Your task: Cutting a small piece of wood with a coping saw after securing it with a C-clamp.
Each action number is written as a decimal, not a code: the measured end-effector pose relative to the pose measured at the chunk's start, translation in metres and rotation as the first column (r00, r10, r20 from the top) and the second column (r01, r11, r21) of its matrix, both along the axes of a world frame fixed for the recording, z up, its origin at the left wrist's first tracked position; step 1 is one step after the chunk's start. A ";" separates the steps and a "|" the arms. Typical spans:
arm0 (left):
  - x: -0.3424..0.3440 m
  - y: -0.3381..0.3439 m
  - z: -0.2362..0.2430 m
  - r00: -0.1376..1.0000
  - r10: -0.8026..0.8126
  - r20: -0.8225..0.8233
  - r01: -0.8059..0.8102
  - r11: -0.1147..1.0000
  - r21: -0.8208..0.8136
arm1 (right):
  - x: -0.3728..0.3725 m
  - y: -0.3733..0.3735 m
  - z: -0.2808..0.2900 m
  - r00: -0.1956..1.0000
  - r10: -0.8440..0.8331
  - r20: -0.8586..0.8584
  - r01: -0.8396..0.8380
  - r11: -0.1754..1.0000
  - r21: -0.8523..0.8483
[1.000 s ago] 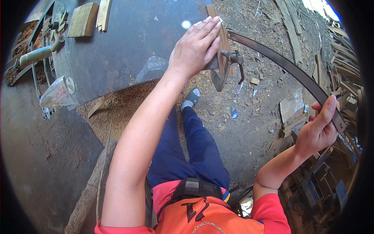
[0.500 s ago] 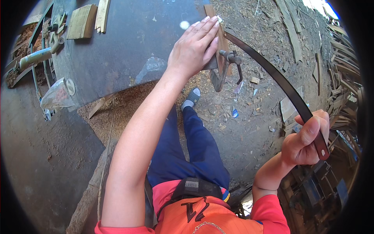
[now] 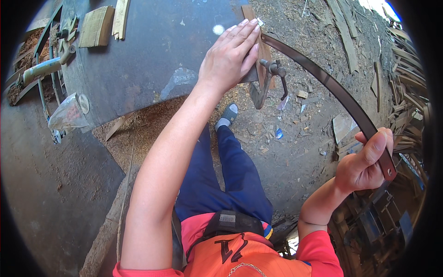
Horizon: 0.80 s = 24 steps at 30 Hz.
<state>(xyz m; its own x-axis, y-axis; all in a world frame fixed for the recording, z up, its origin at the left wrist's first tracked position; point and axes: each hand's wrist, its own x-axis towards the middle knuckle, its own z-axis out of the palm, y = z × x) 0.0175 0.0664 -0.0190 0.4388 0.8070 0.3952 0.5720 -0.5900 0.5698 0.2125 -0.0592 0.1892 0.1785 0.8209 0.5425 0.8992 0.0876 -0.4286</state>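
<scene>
As right grip holds strip, dark-printed orange shirt

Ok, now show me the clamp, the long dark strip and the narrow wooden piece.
Clamp [image 3: 275,69], head view: on its screw.
Long dark strip [image 3: 330,81], head view: on its curved middle.
Narrow wooden piece [image 3: 263,51], head view: on its exposed middle.

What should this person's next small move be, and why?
Perhaps a short, gentle pull on the long, narrow, dark metal strip: the right hand grips it near one end, while its other end lies at the edge of the flat, brown wooden strip. The left hand rests flat over that wood, seemingly steadying it, beside the dark metal clamp.
</scene>
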 end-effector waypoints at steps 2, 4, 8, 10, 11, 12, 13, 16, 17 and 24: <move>-0.006 0.000 -0.001 1.000 0.008 -0.009 -0.008 1.000 -0.002 | -0.003 0.001 -0.006 1.000 0.019 -0.002 -0.019 0.999 0.027; -0.006 0.000 -0.001 1.000 0.006 -0.019 -0.006 1.000 0.009 | -0.003 0.001 -0.005 1.000 -0.006 -0.011 0.006 1.000 0.009; -0.001 0.000 0.000 1.000 0.006 -0.008 -0.006 1.000 0.002 | 0.003 -0.004 -0.001 1.000 -0.010 -0.002 0.009 0.999 -0.050; -0.002 0.000 0.000 1.000 0.010 -0.003 -0.010 1.000 -0.005 | 0.002 -0.001 -0.003 1.000 0.011 0.008 -0.010 1.000 -0.028; -0.002 0.000 0.000 1.000 0.010 -0.004 -0.010 1.000 -0.005 | 0.002 0.000 -0.003 0.999 0.030 0.021 -0.030 1.000 -0.006; -0.002 -0.001 0.000 1.000 0.010 -0.005 -0.010 1.000 -0.005 | 0.001 -0.001 -0.003 0.999 0.030 0.021 -0.030 1.000 -0.007; -0.002 0.000 0.000 1.000 0.010 -0.004 -0.010 1.000 -0.004 | 0.001 -0.001 -0.003 0.998 0.046 0.033 -0.047 0.999 0.005; -0.004 0.000 0.000 1.000 0.014 -0.013 -0.014 1.000 -0.007 | 0.000 -0.002 -0.003 0.999 0.033 0.032 -0.033 0.999 0.000; -0.006 0.000 0.000 1.000 0.017 -0.020 -0.017 1.000 -0.006 | -0.001 -0.002 -0.005 1.000 0.003 0.015 -0.003 1.000 -0.016; -0.002 0.000 0.000 1.000 0.007 0.000 -0.007 1.000 -0.009 | 0.001 -0.010 -0.001 0.993 0.103 -0.057 -0.105 0.993 -0.049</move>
